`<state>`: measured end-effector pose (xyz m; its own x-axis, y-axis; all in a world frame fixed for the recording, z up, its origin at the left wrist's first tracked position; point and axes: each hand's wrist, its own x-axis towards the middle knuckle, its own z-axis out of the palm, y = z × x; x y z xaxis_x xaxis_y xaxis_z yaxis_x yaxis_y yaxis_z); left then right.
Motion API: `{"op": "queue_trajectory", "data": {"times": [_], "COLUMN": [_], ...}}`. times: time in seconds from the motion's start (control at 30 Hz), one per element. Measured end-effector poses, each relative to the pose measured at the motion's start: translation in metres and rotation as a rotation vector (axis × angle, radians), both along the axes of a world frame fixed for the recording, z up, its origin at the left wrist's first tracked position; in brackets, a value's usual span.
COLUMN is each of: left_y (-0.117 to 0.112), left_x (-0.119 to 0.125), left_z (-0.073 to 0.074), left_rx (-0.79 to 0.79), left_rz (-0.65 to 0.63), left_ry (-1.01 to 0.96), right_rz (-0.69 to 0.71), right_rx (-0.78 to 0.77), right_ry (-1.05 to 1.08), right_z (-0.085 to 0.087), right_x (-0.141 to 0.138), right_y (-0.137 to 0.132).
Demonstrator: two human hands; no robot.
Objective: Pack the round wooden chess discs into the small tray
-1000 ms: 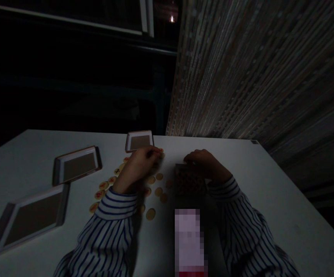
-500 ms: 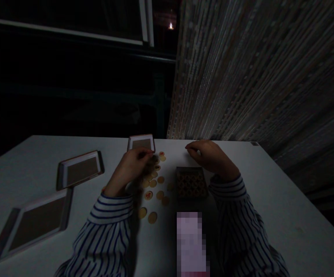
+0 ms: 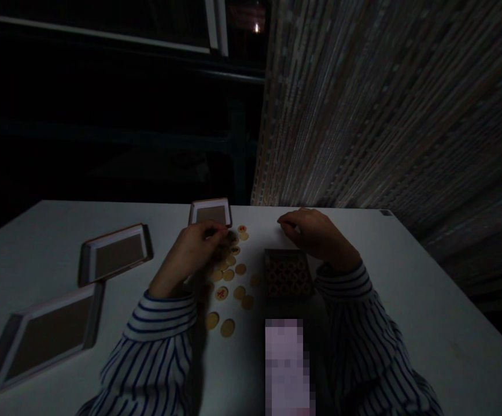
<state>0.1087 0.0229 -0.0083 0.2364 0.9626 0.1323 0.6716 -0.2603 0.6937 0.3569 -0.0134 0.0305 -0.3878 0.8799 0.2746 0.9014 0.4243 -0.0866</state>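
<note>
Round wooden Chinese chess pieces lie loosely scattered on the white table; one piece (image 3: 221,293) shows a red character. My left hand (image 3: 190,251) is over the far part of this spread, thumb and fingertips pinched together. Whatever may be between them is too dark to make out. To the right of the loose pieces stands a small dark open box (image 3: 288,252), with more round pieces in rows inside. Beyond its right side hovers my right hand (image 3: 316,234), fingers curled and closed. Its palm side is hidden, so I cannot tell what it holds.
Several shallow framed trays or lids sit to the left: a near one (image 3: 51,332), a middle one (image 3: 118,254) and a far one (image 3: 210,214) behind my left hand. A bead-string curtain (image 3: 342,104) hangs past the table's (image 3: 407,306) far edge. A pixelated patch covers the front.
The view has shifted slightly. Both hands keep nearly the same pose and place, and the loose pieces and box look unchanged.
</note>
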Motion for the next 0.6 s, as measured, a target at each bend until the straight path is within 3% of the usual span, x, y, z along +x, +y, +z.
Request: {"op": "queue_trajectory", "data": {"times": [0.6], "left_y": [-0.001], "left_x": [0.0006], "left_z": [-0.0023], "left_rx": [0.013], "left_rz": [0.009], "left_ry": [0.173], "right_rz": [0.035], "right_rx": [-0.056], "right_ry": [-0.066], "right_z": [-0.0089], "right_x": [-0.0051], "right_y": [0.0036]}}
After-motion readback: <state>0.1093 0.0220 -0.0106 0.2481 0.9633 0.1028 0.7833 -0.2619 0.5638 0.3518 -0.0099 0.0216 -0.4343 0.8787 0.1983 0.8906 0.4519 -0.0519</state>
